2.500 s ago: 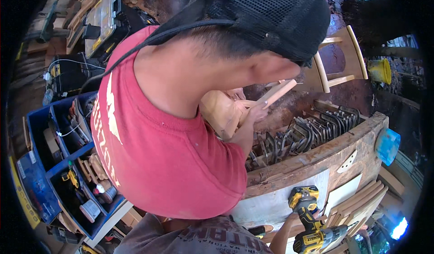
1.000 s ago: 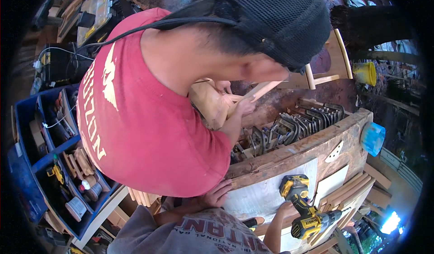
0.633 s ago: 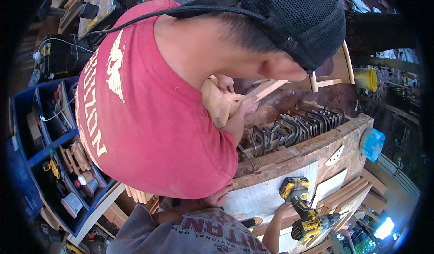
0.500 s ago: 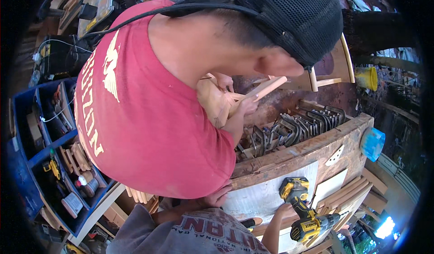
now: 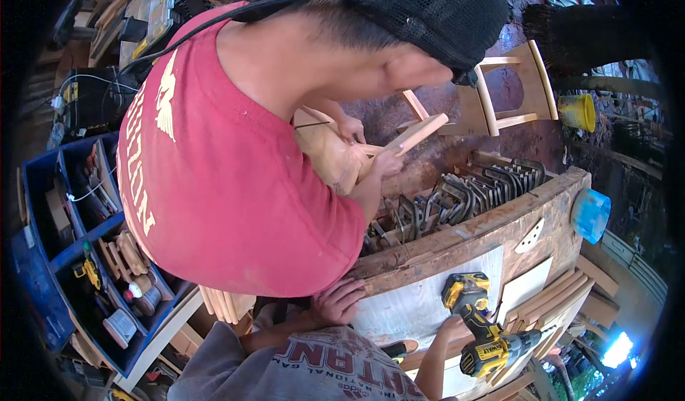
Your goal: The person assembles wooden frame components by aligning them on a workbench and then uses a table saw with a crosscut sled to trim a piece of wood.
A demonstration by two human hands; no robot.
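Drill in the right grip, lower right of frame

Right grip (image 5: 451,328): closed on the handle of a yellow-and-black drill (image 5: 491,351), fingers largely hidden behind it. Handle runs just right of the hand; battery end above it, toward mid-frame; body below and right, chuck pointing right. Behind the drill, as seen, pale boards and curved wooden strips (image 5: 549,305).

Left grip (image 5: 335,303): lower centre, back of hand up, fingers bent and slightly spread at the edge of the wooden desk (image 5: 428,260), well apart from the drill. Palm side out of sight; cannot tell whether anything is under it.

Centre and upper left: co-worker in red shirt (image 5: 242,180), both hands on a wooden piece (image 5: 417,135). Metal clamps (image 5: 464,200) crowd the desk, right of centre. Blue divided bin (image 5: 64,255), far left.
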